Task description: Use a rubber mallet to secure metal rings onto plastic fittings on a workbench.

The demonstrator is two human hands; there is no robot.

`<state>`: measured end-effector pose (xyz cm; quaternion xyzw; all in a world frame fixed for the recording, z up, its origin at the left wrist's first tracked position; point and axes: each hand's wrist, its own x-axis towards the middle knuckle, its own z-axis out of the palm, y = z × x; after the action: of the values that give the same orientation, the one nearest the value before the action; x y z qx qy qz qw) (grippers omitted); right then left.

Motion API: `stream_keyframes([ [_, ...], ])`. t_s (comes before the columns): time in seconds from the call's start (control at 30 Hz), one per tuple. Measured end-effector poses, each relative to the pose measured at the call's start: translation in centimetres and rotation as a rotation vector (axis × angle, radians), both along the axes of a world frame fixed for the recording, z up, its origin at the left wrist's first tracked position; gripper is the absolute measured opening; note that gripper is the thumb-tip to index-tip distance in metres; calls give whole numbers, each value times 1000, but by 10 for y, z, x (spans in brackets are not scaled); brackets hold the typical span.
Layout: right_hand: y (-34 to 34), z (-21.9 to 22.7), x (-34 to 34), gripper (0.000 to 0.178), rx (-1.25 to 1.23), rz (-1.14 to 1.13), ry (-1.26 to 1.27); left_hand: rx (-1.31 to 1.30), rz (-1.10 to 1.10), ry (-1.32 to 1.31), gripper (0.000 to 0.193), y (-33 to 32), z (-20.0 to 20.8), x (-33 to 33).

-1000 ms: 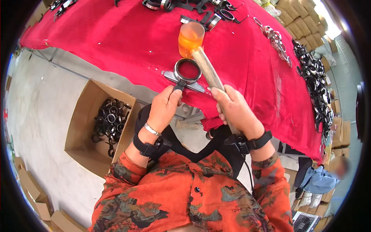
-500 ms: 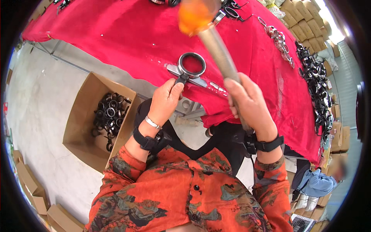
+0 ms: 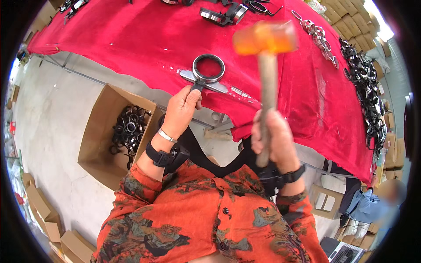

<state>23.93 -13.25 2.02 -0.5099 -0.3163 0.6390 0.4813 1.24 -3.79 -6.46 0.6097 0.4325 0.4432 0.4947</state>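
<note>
My left hand (image 3: 180,109) is closed on the short black handle of a black-and-silver ring (image 3: 208,80). The ring lies over a flat grey metal bar (image 3: 187,76) at the near edge of the red cloth (image 3: 144,39). Red cloth shows through its opening. To the right, my right hand (image 3: 279,138) grips the wooden handle of a mallet (image 3: 265,38), its translucent orange head raised above the cloth. The mallet is slightly blurred, and its head is apart from the ring.
A cardboard box (image 3: 98,131) with several similar ringed pieces stands left of my legs. More black-and-silver pieces (image 3: 223,15) lie at the far side of the cloth, with a long heap (image 3: 366,87) along its right edge. A person in blue (image 3: 370,206) is at lower right.
The mallet has swung right, its head turning from tilted left to nearly level, and my right hand has dropped lower. My left hand still holds the ring over the bar.
</note>
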Motion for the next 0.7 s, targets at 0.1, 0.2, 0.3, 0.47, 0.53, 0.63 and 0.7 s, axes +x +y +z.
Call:
stream_keyframes([
  [0.1,-8,-22,-4,37,-169,50,166,-6,-20,-9,32,1,-2,0],
  [0.2,-18,1,-10,34,-49,114,-82,-16,-1,13,32,0,-1,-8],
  [0.3,-26,2,-8,25,268,49,-347,-20,19,11,32,-1,2,-7],
  [0.47,-27,-38,-11,24,176,54,-498,-28,-25,-41,32,5,-2,2],
  [0.53,-30,-15,-10,25,18,9,-356,-6,-4,-50,32,6,-3,1],
  [0.63,-31,5,-14,25,288,74,-510,-7,11,-29,32,4,-2,-5],
  [0.7,-27,8,-15,25,389,106,-574,-24,13,-5,32,1,-3,-4],
])
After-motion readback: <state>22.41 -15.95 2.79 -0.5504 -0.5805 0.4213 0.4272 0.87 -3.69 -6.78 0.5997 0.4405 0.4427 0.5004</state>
